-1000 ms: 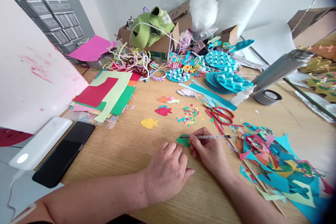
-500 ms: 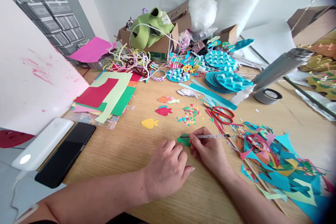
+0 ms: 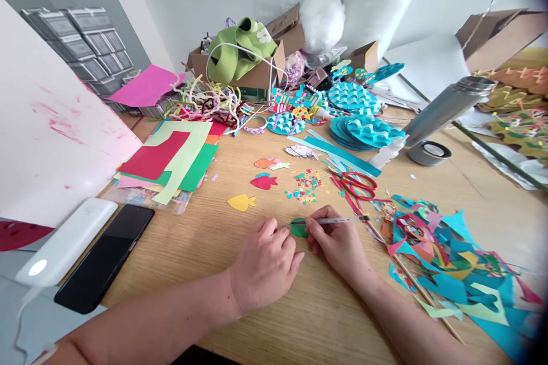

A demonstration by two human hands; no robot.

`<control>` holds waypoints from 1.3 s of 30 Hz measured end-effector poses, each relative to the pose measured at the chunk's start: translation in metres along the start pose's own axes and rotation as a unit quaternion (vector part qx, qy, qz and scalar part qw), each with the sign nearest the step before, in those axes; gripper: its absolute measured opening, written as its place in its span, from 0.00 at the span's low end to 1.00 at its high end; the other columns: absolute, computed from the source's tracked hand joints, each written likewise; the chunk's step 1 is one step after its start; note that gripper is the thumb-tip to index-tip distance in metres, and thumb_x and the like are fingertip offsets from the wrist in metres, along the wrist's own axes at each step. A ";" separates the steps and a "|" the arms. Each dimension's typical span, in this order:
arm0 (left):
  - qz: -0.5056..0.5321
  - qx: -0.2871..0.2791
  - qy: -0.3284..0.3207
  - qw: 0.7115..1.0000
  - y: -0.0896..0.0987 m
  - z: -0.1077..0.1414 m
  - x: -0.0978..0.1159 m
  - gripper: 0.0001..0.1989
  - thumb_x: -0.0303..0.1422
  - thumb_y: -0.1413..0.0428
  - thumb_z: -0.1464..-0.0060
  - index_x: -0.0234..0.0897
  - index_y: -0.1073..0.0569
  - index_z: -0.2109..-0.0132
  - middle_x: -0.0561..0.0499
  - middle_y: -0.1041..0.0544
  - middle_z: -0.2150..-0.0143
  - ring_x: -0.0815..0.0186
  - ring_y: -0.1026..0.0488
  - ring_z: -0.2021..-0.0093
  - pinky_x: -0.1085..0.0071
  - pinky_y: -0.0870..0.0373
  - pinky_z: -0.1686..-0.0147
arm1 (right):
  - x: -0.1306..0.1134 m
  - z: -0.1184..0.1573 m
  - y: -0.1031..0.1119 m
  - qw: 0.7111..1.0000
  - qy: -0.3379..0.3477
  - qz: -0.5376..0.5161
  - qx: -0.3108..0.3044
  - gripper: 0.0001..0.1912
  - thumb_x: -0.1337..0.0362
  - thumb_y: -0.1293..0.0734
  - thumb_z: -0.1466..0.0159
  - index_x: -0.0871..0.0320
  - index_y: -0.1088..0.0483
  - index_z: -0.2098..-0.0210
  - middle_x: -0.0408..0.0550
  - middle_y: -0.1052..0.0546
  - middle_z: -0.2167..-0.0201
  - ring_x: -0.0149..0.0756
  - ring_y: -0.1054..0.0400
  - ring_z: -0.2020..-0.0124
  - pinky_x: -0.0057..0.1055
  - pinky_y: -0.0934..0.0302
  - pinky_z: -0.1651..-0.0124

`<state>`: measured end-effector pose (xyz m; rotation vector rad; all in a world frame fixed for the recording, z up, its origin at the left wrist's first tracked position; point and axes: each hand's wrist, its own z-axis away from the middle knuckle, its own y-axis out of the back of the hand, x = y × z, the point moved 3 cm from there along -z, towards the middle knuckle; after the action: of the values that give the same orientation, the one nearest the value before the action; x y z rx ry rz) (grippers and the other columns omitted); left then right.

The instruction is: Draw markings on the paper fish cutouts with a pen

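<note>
My right hand (image 3: 336, 238) is closed around a slim pen (image 3: 338, 220) with a clear barrel and a dark end. Its tip is over a small green paper cutout (image 3: 298, 228) lying on the table. From the other side, my left hand (image 3: 266, 262) rests with curled fingers, their tips at the cutout's left edge; part of the paper is covered by both hands. Beyond them lie a yellow paper fish (image 3: 241, 202), a red paper fish (image 3: 264, 182), an orange paper fish (image 3: 263, 163) and a white fish with drawn lines (image 3: 302, 151). Confetti bits (image 3: 306, 185) are scattered nearby.
Red-handled scissors (image 3: 358, 185) lie beyond my right hand, with paper scraps (image 3: 458, 262) heaped to the right. Coloured sheets (image 3: 197, 168), a black phone (image 3: 105, 256) and a white power bank (image 3: 68, 242) are left. A steel flask (image 3: 449, 108) stands behind blue plates (image 3: 363, 131).
The view has shifted slightly. My left hand's thumb has drawn in a little, while my right hand keeps the pen at the green cutout.
</note>
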<state>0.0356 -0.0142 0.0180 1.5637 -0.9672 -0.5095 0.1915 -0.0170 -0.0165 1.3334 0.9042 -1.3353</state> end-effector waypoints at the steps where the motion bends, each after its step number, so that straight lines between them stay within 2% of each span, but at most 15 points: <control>1: -0.001 -0.001 -0.001 1.000 0.000 0.000 0.000 0.10 0.32 0.48 0.37 0.34 0.29 0.67 0.47 0.26 0.63 0.56 0.33 0.61 0.57 0.31 0.60 | -0.001 0.000 0.000 1.000 -0.001 -0.002 0.001 0.20 0.45 0.31 0.43 0.55 0.37 0.72 0.37 0.32 0.86 0.29 0.39 0.88 0.24 0.46 0.85; 7: -0.003 -0.008 -0.001 1.000 0.000 0.000 0.000 0.10 0.32 0.48 0.37 0.34 0.28 0.67 0.47 0.26 0.63 0.56 0.33 0.61 0.57 0.32 0.60 | -0.001 0.001 0.000 1.000 -0.001 -0.008 0.008 0.21 0.44 0.30 0.44 0.55 0.37 0.72 0.37 0.32 0.87 0.28 0.40 0.88 0.23 0.47 0.85; 20: -0.001 0.017 0.004 1.000 -0.002 0.001 -0.001 0.09 0.31 0.47 0.39 0.34 0.27 0.67 0.48 0.25 0.64 0.57 0.33 0.61 0.58 0.32 0.61 | 0.000 0.000 -0.001 1.000 0.002 0.004 -0.001 0.21 0.44 0.31 0.43 0.55 0.37 0.72 0.37 0.33 0.87 0.27 0.41 0.88 0.23 0.48 0.85; 39: 0.003 0.004 0.008 1.000 -0.002 0.000 -0.002 0.08 0.31 0.47 0.39 0.33 0.27 0.66 0.46 0.24 0.61 0.57 0.32 0.60 0.58 0.31 0.59 | -0.001 0.001 -0.002 1.000 -0.004 -0.002 0.002 0.22 0.43 0.31 0.44 0.54 0.38 0.72 0.36 0.33 0.86 0.28 0.40 0.88 0.23 0.48 0.85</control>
<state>0.0350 -0.0133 0.0159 1.5687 -0.9616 -0.4888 0.1895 -0.0171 -0.0155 1.3291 0.8994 -1.3468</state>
